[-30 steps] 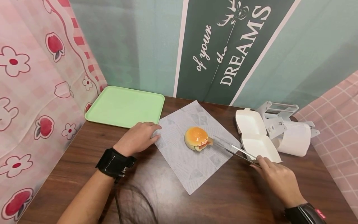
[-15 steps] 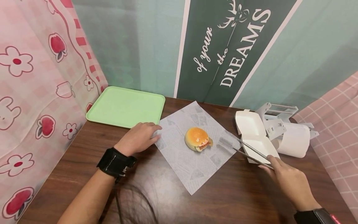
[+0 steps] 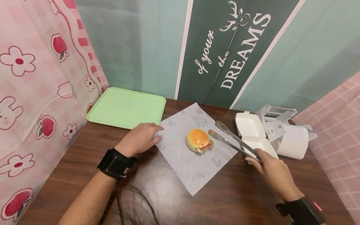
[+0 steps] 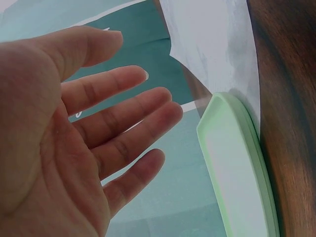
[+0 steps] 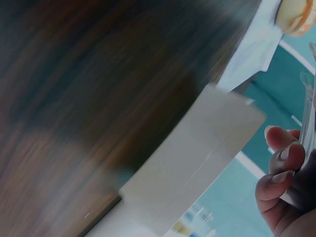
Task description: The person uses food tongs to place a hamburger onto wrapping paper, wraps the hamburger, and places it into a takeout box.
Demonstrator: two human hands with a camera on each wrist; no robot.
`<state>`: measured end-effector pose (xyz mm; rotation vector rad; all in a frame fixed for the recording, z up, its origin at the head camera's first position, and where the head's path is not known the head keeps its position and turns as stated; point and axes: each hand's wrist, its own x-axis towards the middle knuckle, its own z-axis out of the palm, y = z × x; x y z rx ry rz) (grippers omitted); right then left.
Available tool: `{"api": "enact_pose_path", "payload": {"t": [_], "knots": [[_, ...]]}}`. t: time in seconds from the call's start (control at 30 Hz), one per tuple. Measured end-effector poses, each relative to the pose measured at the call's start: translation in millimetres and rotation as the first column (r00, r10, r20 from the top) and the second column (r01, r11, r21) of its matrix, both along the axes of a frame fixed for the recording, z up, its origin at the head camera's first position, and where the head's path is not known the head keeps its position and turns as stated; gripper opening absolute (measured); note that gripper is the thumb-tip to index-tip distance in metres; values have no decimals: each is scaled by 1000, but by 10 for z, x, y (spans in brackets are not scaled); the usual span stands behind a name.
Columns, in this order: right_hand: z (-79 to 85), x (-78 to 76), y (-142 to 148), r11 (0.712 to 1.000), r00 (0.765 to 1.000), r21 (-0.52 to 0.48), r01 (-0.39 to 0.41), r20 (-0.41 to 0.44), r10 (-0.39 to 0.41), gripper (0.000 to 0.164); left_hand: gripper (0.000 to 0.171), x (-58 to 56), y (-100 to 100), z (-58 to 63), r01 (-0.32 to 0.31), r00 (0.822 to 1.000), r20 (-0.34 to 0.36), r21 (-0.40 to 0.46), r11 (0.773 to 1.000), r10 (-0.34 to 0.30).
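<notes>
A toy-like burger [image 3: 197, 139] with a glossy bun sits near the middle of a printed sheet of wrapping paper [image 3: 182, 168]. My right hand [image 3: 271, 170] grips metal tongs [image 3: 234, 142], whose two tips are parted above the paper to the right of the burger, apart from it. In the right wrist view, curled fingers [image 5: 284, 173] hold the tongs' handle. My left hand [image 3: 139, 140] is by the paper's left corner, below the green tray [image 3: 126, 107]; its fingers look relaxed and hold nothing in the left wrist view. Whether it touches the paper I cannot tell.
An opened white takeaway box [image 3: 251, 125] stands right of the paper, partly behind the tongs and right hand. Beside it are a clear stand [image 3: 274, 120] and a white roll [image 3: 293, 142]. A dark cable [image 3: 119, 203] runs from the left wrist. Curtains and a tiled wall border the table.
The tongs first drew back rightward from the burger, then swung up and left, with their tips spread wider. The burger and left hand have stayed in place.
</notes>
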<state>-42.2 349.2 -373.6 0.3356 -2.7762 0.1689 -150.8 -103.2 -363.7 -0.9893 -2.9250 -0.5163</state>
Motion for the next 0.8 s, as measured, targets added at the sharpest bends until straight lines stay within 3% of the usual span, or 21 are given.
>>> {"api": "enact_pose_path", "payload": {"t": [0.23,0.8], "knots": [[-40,-149,-262,998,998,4,-62,-30,62,29,36,29,-36,43,4,1000,-2,3,1000,-4],[-23,-406,-862,998,995,3,-68,75,67,33,36,42,-41,101,12,1000,-22,2,1000,-12]]}}
